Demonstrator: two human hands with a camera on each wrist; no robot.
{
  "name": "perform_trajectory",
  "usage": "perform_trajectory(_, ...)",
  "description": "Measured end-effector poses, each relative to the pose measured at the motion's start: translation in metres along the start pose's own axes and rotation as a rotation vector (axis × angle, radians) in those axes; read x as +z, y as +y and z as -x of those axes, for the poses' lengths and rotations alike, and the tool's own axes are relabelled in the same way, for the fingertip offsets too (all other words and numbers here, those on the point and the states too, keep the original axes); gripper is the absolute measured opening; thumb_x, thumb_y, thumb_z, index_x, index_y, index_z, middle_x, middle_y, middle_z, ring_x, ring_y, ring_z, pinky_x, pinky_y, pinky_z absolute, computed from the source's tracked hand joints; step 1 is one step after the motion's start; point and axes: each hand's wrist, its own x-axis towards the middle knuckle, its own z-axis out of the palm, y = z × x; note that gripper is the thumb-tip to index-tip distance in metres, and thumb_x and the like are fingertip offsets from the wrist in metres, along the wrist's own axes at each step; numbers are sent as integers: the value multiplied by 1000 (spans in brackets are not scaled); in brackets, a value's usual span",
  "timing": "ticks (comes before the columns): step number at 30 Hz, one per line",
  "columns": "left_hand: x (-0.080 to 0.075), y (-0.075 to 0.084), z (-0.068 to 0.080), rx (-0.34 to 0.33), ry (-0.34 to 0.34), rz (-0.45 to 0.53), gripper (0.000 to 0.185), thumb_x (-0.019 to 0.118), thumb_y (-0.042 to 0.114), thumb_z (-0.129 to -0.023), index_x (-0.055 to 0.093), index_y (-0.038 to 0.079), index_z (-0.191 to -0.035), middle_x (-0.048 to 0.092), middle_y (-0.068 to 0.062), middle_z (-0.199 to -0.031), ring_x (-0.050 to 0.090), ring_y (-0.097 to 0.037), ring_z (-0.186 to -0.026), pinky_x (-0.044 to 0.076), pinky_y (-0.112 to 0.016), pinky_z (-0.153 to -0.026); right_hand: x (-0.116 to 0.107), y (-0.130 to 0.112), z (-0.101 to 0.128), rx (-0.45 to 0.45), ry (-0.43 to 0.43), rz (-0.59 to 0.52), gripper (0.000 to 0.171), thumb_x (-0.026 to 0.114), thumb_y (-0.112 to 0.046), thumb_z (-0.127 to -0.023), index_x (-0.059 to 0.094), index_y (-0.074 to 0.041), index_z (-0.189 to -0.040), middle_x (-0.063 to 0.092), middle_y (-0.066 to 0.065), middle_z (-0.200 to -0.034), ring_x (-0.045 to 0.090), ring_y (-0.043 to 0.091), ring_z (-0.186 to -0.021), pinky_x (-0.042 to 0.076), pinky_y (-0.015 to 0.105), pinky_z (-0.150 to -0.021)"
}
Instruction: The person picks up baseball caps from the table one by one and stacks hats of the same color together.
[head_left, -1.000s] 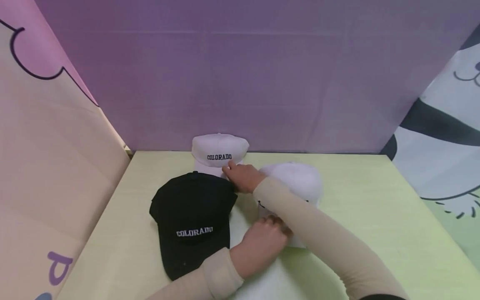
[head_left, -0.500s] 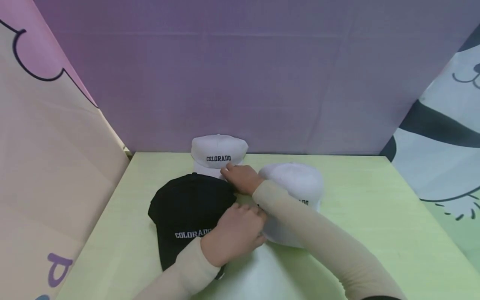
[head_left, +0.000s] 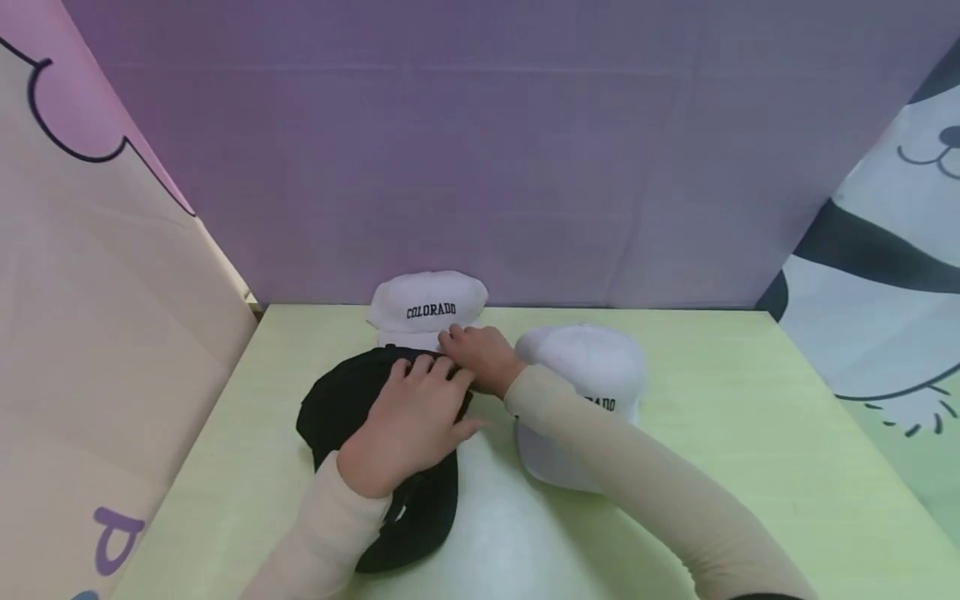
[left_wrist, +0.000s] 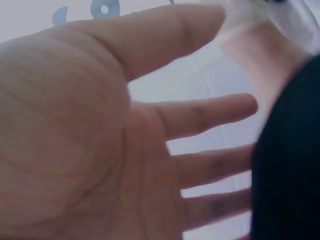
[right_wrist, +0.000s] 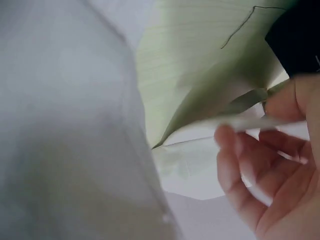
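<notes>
Three baseball caps marked COLORADO stand on the table. At the back is a white cap [head_left: 427, 296], whose brim [right_wrist: 200, 131] my right hand [head_left: 483, 354] pinches between thumb and fingers. My left hand [head_left: 416, 412] lies over the black cap [head_left: 337, 400] in the head view, hiding its lettering. Its fingers are straight and spread; the left wrist view shows a bare palm [left_wrist: 90, 140] with the black cap close by the fingertips. Beside my right forearm sits a second white cap [head_left: 588, 367], partly covered by the sleeve.
The pale green table [head_left: 712, 433] meets a purple backdrop [head_left: 487, 167] just behind the far white cap. Printed cloth panels stand at the left [head_left: 97, 333] and right [head_left: 892, 250]. My right forearm [head_left: 637, 467] crosses over the right white cap.
My left hand has moved left from the right white cap's brim to above the black cap, and its fingers have spread. The far white cap has shifted slightly left, with my right hand on its brim.
</notes>
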Motion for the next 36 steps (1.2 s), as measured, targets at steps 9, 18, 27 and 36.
perform_trajectory(9,-2,-14,-7,-43,-123,56,63,78,43,-90,58,14,-143,58,-15,-141,49,-36,-130,40,-60,-109,-2,2,8,99,113,-33,30,63,-24,-102,49,-10,-126,57,7,-112,65,22,-81,59,37,-60)
perform_trajectory(18,-2,-16,-9,-29,-131,74,68,86,38,-83,58,18,-142,59,-11,-139,49,-34,-130,37,-62,-110,-15,15,17,171,243,-80,19,56,-12,-104,55,-5,-122,64,11,-101,67,26,-71,59,39,-59)
perform_trajectory(27,-1,-17,-9,8,-137,108,68,87,34,-83,58,16,-142,57,-11,-142,47,-34,-133,34,-65,-112,-23,37,22,287,285,-50,13,52,-12,-106,58,-4,-115,69,13,-102,70,31,-71,60,43,-60)
perform_trajectory(36,-3,-18,-10,9,-174,123,68,88,29,-82,59,14,-141,59,-13,-138,50,-35,-128,40,-60,-109,-29,48,29,396,343,-111,14,49,-12,-107,59,-1,-110,70,14,-94,68,32,-62,59,45,-54)
